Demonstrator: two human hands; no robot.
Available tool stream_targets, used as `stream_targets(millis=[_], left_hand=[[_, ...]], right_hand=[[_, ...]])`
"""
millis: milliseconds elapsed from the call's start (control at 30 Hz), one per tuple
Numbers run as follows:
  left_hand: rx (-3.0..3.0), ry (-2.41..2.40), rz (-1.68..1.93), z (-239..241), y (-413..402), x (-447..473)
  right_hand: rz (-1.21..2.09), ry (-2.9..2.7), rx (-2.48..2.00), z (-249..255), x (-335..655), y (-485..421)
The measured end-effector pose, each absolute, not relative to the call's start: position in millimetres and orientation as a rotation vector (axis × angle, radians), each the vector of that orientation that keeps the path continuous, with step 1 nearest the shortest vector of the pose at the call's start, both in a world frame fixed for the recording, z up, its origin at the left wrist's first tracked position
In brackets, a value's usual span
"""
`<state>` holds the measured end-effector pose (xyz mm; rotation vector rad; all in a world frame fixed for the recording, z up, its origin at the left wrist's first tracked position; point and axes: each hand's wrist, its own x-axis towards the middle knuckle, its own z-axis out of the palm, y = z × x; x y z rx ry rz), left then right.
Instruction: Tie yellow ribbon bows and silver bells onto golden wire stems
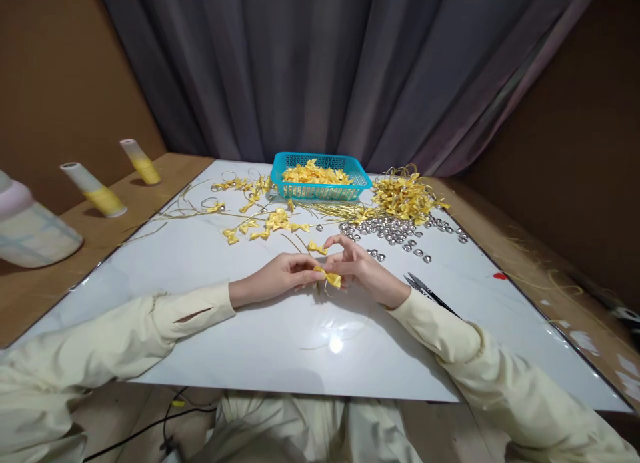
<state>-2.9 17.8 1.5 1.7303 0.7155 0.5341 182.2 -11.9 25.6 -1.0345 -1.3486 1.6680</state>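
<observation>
My left hand (280,276) and my right hand (361,266) meet at the middle of the white board (200,303). Together they pinch a small yellow ribbon bow (329,277) between their fingertips, just above the board. The right hand's index finger and thumb curl upward over the bow. Another small yellow bow (316,247) lies on the board right behind the hands. Both arms wear pale cream sleeves.
A teal basket (350,164) of yellow bows stands at the back. Loose bows and ribbon strips (250,213) lie left of it; a heap of yellow ribbon loops (405,196) and several silver bells (395,231) lie right. Scissors (427,291) rest by my right wrist. Thread cones (95,191) stand at left.
</observation>
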Motion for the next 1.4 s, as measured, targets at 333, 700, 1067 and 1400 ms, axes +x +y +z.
stream_targets(millis=[333, 700, 1067, 1400], left_hand=[[2.454, 0.701, 1.073, -3.3, 7.1, -5.3], [2.315, 0.565, 0.944, 1.1, 11.2, -5.5], [2.056, 0.64, 0.816, 5.3, 14.1, -5.2], [1.989, 0.725, 0.77, -4.0, 17.9, -4.8]], right_hand=[[1.187, -1.335, -1.161, 13.3, 165.6, -19.7], [1.013, -1.521, -1.143, 14.8, 162.4, -21.6], [1.134, -1.351, -1.084, 21.4, 173.3, -13.0], [1.016, -1.508, -1.117, 14.8, 167.8, -15.1]])
